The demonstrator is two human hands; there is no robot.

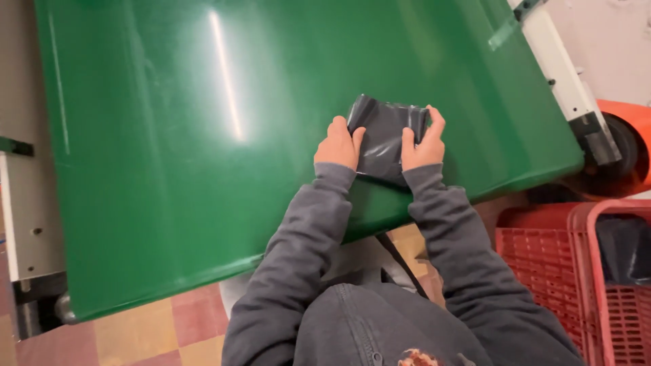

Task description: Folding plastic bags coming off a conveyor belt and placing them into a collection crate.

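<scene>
A small dark grey plastic package [384, 135] lies flat on the shiny green surface [203, 135]. My left hand [339, 144] grips its left edge, thumb on top. My right hand [423, 144] holds its right edge, fingers spread along the side. Both arms wear grey sleeves. The package's lower edge is hidden behind my hands.
A red plastic crate [597, 271] with dark bagged contents stands at the lower right. A white frame rail [566, 74] and an orange wheel-like part [627, 146] sit at the right. A grey machine side [27, 203] is at the left, above a tiled floor [149, 332].
</scene>
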